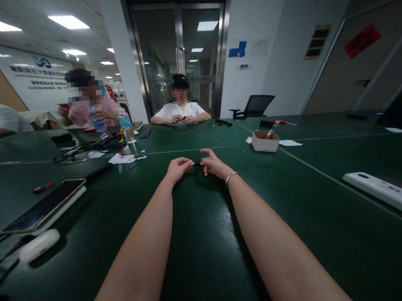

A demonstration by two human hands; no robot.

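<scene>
Over the middle of the green table (201,243), a small dark object (197,163) with a silvery left end spans the gap between my two hands. Its exact kind is too small to make out. My left hand (179,169) pinches the silvery end between thumb and fingertips. At the dark end, my right hand (216,165) holds on with its thumb and curled fingers, while the index finger points out to the left above. A silver bracelet (231,179) circles my right wrist.
On the left lie a phone (47,205), a white rounded device (39,245) and tangled black cables (79,151). Bottles (126,126) stand beyond. A small box (265,141) and a white device (385,194) are right. A person (180,112) sits opposite; another (89,110) is far left.
</scene>
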